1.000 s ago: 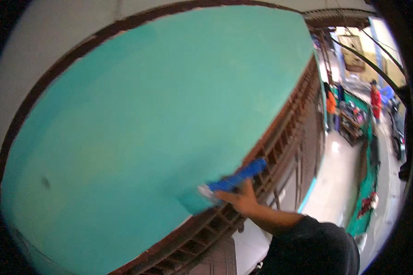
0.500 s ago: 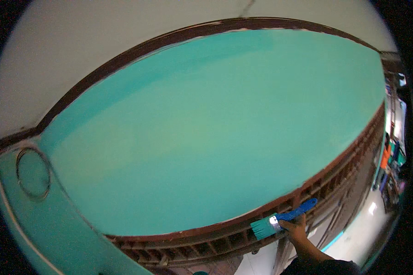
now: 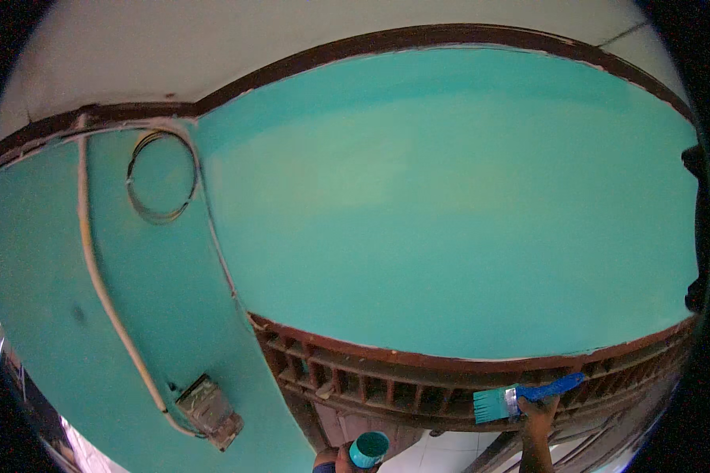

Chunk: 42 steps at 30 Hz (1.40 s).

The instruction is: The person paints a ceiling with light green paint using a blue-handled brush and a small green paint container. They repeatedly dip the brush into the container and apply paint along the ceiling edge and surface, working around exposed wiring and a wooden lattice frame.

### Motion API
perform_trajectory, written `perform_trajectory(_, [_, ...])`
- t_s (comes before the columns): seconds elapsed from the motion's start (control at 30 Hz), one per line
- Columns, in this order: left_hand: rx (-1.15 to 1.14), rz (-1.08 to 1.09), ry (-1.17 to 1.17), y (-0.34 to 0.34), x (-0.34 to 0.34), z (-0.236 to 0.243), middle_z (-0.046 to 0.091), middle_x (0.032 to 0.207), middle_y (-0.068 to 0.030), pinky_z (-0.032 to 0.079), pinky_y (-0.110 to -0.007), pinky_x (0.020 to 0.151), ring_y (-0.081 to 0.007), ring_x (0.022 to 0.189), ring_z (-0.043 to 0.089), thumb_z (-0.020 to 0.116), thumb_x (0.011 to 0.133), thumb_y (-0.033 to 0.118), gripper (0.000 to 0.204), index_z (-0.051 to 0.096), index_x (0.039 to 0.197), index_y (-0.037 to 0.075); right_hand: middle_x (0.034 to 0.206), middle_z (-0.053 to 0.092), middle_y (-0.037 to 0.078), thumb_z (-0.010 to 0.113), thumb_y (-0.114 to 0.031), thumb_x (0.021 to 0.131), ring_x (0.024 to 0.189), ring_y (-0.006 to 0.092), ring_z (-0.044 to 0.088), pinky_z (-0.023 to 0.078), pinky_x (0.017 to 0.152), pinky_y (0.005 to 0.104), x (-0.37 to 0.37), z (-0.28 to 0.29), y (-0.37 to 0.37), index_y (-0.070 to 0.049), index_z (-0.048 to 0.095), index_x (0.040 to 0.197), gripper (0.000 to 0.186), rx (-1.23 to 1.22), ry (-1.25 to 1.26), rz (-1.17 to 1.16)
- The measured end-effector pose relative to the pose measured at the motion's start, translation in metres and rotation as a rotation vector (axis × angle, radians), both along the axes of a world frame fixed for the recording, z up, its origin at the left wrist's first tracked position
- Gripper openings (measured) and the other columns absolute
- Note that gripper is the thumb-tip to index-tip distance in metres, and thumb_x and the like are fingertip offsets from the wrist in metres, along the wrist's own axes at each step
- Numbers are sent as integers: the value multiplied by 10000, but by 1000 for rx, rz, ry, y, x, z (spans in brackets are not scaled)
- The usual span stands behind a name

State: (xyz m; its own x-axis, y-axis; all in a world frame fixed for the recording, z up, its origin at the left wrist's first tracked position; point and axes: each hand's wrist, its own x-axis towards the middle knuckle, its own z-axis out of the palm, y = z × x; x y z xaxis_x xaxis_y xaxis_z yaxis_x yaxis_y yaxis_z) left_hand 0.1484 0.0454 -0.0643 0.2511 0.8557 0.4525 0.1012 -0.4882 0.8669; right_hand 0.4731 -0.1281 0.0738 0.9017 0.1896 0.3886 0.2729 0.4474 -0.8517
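Observation:
My right hand (image 3: pixel 539 413) grips a wide paintbrush by its blue handle (image 3: pixel 556 385), low on the right. The turquoise bristles (image 3: pixel 492 405) point left, in front of the brown slatted frame and apart from the painted wall. At the bottom edge, my left hand (image 3: pixel 344 457) is wrapped round a small tub (image 3: pixel 369 446) coated with turquoise paint. Some of that hand is cut off by the picture's edge. Above both hands spreads a turquoise wall panel (image 3: pixel 450 236), its upper band a deeper shade.
A brown slatted frame (image 3: pixel 394 394) runs below the panel, and brown trim (image 3: pixel 418 39) borders the pale ceiling (image 3: pixel 292 24). On the left side wall hang a coiled cable (image 3: pixel 130 169), a pale conduit (image 3: pixel 95 264) and an electrical box (image 3: pixel 211 411).
The view has swung left, bringing in more of the side wall with its conduit and box. The tub and my left hand have come into view. The paintbrush stays in my right hand.

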Motion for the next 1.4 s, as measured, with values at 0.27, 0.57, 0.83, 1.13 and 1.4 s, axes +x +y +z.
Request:
perform_trajectory(0.27, [70,-33,-83,-29,3,40,621,1092,-165,506,-405,864,-301,1004,619,890,574,196,803,482,1241,15,1066,573,94,726,14,645,926,247,572,482,807,380,9,-2,-2,-80,347,1385,836,99,-68,88])
perform_trajectory(0.57, [-26,-95,148,-44,-15,58,555,1238,-201,455,-426,976,-343,1158,558,900,586,285,926,407,1320,11,1249,489,97,727,-2,649,1098,273,499,418,956,438,-41,60,-10,-154,165,1500,1030,55,190,159])
perform_trajectory(0.83, [-74,-89,131,-60,-13,67,542,1248,-202,439,-429,992,-342,1182,538,902,581,286,935,402,1325,19,1195,509,94,707,-28,698,1074,282,514,410,968,460,-8,23,-9,-168,188,1497,963,5,174,223])
perform_trajectory(1.13, [-31,-153,41,-72,-27,93,530,1265,-208,428,-430,995,-350,1195,527,889,614,276,909,388,1331,28,1149,593,104,708,-52,755,1048,273,586,445,943,430,-8,-11,15,-42,420,1341,653,7,526,602])
perform_trajectory(1.4, [52,11,100,-69,-46,136,537,1202,-199,382,-451,999,-379,1189,490,869,568,213,882,420,1307,37,1242,530,102,774,-97,665,1169,323,500,417,974,467,-102,46,59,-40,451,1308,722,-27,508,839])
